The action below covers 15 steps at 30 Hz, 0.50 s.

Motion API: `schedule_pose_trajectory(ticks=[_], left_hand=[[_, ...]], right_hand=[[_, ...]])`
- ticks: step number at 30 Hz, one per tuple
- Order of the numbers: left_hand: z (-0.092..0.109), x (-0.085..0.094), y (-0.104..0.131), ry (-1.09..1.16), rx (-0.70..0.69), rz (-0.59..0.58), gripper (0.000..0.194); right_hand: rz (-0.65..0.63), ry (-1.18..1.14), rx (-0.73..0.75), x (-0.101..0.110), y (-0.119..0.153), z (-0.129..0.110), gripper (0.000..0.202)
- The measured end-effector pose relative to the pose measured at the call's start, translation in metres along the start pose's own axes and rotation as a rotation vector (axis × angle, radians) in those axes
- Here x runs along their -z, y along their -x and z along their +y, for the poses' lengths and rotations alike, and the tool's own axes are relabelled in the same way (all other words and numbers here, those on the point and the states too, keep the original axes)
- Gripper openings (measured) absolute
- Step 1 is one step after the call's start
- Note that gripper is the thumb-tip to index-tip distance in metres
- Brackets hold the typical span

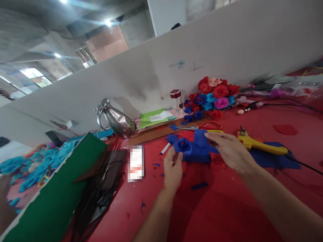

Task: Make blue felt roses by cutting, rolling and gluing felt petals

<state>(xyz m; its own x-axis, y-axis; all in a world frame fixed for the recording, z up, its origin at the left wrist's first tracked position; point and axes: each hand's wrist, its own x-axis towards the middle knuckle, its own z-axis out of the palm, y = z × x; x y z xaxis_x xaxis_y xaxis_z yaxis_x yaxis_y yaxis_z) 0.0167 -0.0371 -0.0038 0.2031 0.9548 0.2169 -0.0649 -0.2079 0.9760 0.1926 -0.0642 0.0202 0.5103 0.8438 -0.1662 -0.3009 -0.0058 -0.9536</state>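
Above red tabletop [217, 211]: layered blue flower [183, 146]
Petals [188, 148] curl round the centre [183, 144]; left hand [173, 169] grips the flower; right hand [229, 149] pinches a blue piece [200, 139].

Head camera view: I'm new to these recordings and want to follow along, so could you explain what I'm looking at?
There is no machine here, only a person working bare-handed. The single picture comes from a camera worn on their head, looking forward and down. The left hand holds a blue flower; the right hand pinches a blue piece beside it. On the red table lie scissors and a yellow glue gun, with colourful flowers and a metal jug farther back, near the wall.
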Motion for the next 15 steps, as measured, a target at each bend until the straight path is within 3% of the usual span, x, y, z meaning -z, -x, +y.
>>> schedule_pose_trajectory(ticks=[4,10,15], left_hand=[[0.0,-0.001,-0.001,0.074,0.055,0.035,0.017],[0.007,-0.005,-0.001,0.226,0.34,0.108,0.023],[0.011,-0.011,0.0,0.344,0.42,0.121,0.027]], right_hand=[[0.018,-0.102,0.002,-0.004,0.003,0.001,0.027],[-0.025,-0.203,-0.052,-0.01,0.006,0.007,0.027],[-0.027,-0.271,-0.09,-0.01,0.006,0.011,0.025]])
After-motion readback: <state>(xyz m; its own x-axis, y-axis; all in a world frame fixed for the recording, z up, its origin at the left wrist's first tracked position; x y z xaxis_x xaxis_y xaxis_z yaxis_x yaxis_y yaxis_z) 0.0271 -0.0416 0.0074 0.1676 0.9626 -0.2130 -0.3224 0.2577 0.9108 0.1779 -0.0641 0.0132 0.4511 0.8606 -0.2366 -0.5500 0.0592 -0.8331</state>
